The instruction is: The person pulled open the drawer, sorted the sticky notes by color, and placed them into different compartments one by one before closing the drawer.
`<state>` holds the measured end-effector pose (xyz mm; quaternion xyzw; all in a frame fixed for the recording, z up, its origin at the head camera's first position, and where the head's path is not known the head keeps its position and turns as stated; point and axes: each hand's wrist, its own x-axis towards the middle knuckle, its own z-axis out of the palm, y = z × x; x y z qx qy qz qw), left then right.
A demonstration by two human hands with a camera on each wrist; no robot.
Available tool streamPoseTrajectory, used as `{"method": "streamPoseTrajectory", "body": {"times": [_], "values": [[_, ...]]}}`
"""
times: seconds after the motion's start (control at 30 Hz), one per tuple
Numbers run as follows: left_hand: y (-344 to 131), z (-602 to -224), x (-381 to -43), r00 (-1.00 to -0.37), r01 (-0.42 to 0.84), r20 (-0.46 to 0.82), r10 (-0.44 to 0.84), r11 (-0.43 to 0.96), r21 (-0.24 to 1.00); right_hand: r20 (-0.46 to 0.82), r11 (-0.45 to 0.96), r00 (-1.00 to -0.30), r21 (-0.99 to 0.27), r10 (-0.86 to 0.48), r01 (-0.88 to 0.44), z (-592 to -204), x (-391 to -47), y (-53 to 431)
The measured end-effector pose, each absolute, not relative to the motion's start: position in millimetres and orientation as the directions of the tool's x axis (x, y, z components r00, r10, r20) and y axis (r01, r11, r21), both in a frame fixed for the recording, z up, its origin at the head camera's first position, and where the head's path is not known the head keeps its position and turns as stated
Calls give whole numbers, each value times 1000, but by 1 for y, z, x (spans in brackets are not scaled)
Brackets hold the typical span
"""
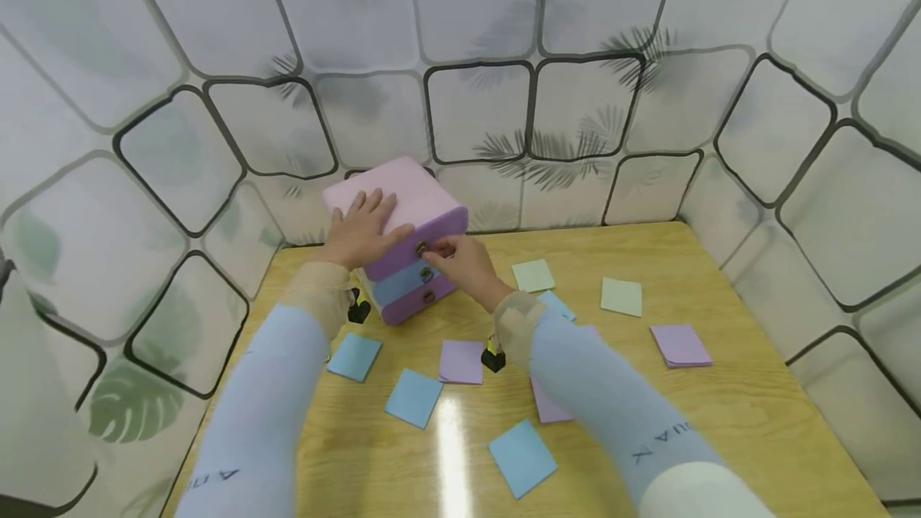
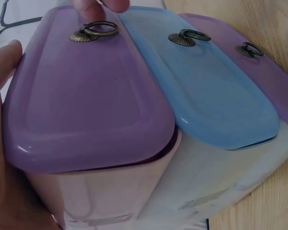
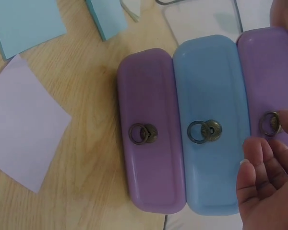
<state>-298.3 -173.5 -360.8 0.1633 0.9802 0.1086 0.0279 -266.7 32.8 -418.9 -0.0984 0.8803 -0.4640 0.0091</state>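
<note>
1. The left hand (image 1: 360, 232) is laid flat, fingers straight and spread, on the pink top of the three-drawer box (image 1: 424, 182), which is set on the wooden bench (image 1: 741, 422) near the patterned wall (image 1: 478, 114).
2. The right hand (image 1: 468, 264) is held with bent fingers and little space between thumb and forefinger, at the brass ring pull (image 2: 84, 36) of the purple top drawer (image 1: 442, 224); whether the ring is pinched or merely touched cannot be told.
3. Below it, the blue middle drawer (image 1: 394, 288) and the purple bottom drawer (image 1: 412, 308) are seen, each fitted with a similar ring.
4. Part of the top ring's mount is covered by fingertips; both hands are cropped in the wrist views. A purple paper square (image 1: 548, 402) and a blue one (image 1: 557, 304) are partly covered by the right arm.
5. Dark capitals are borne by the right sleeve (image 1: 612, 390) and left sleeve (image 1: 266, 406); an A is made out, the remainder being uncertain.
</note>
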Motion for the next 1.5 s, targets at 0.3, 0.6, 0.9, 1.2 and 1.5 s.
{"method": "streamPoseTrajectory", "body": {"times": [0.3,0.6,0.9,1.2,1.5], "values": [[-168,-360,-298,-948,297,-51,315,930,218,-8,363,-982,-930,-190,-62,-431,-272,28],[-167,-360,-298,-944,302,-72,323,930,212,-152,196,-958,-975,-243,105,-440,-273,25],[-169,-353,-295,-941,299,-86,326,924,237,-192,163,-942,-975,-275,151,-438,-272,21],[-173,-353,-294,-940,293,-95,326,919,263,-158,157,-940,-981,-303,115,-443,-271,22],[-176,-355,-294,-942,283,-104,320,920,272,-141,137,-939,-985,-313,102,-444,-266,24]]}}
